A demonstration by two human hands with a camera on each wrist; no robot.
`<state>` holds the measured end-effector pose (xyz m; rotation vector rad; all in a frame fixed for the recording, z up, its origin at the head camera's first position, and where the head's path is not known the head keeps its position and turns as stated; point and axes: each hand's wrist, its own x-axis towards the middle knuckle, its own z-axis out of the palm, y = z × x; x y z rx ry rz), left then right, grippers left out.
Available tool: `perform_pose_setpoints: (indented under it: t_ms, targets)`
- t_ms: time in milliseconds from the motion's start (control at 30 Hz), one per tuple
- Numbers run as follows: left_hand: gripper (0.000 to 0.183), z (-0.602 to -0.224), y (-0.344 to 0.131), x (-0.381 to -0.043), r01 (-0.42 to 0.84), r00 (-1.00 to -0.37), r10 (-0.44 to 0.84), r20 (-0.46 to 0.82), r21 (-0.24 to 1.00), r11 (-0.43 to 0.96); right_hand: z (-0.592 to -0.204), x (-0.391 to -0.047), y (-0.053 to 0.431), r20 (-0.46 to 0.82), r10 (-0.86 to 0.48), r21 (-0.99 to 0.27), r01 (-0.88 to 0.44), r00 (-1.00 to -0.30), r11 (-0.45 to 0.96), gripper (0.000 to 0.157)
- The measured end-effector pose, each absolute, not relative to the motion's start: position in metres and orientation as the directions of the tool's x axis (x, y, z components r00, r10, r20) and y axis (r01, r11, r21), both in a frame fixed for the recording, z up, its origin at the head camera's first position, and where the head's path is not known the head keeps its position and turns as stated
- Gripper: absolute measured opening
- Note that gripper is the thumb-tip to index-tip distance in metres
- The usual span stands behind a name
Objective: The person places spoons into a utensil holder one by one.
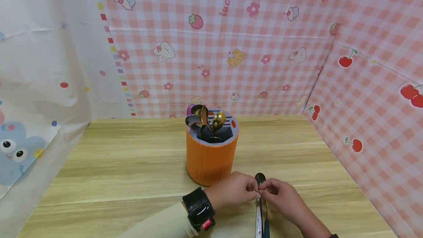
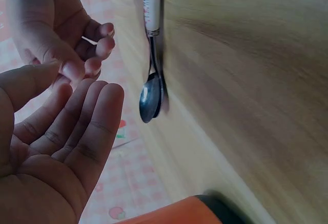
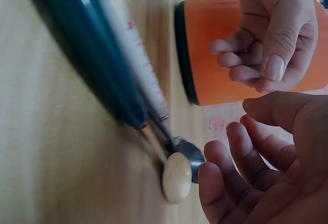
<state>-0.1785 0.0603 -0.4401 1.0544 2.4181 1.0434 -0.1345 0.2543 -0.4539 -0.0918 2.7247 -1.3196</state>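
Note:
My left hand (image 1: 236,190) and right hand (image 1: 282,197) meet above the table at the front right, their fingertips close together. In both wrist views the fingers are loosely bent, with nothing visible between them. Below the hands, spoons lie side by side on the wood. One has a white patterned handle (image 2: 151,3) and a dark, shiny bowl (image 2: 149,98). Beside it, a teal-handled spoon (image 3: 87,55) has a gold neck and a pale gold-looking bowl (image 3: 177,178). In the head view the hands partly hide these spoons.
An orange cylindrical utensil holder (image 1: 211,161) stands left of the spoons, just beyond my left hand. Several dark and gold spoons and ladle-like heads (image 1: 203,118) stick up from its grey slotted top. Patterned cloth (image 1: 211,47) hangs behind the wooden table (image 1: 132,164) and along both sides.

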Motion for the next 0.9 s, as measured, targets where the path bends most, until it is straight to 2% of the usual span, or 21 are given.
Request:
perform_pose_setpoints:
  t_ms: [300,667,900]
  targets:
    - [0.009,-0.454,0.063,-0.177,0.544,-0.655,0.755,0.007,0.698,0.466,-0.469,-0.131,0.252,-0.088,0.007,-0.715,0.068,-0.996,0.696,0.011]
    - [0.005,-0.462,0.067,-0.175,0.534,-0.653,0.758,-0.008,0.705,0.467,-0.481,-0.130,0.249,-0.077,0.028,-0.676,0.073,-0.997,0.734,0.019]
    - [0.005,-0.465,0.070,-0.172,0.541,-0.656,0.754,-0.012,0.689,0.482,-0.482,-0.132,0.248,-0.124,0.023,-0.636,0.097,-0.992,0.765,0.025]
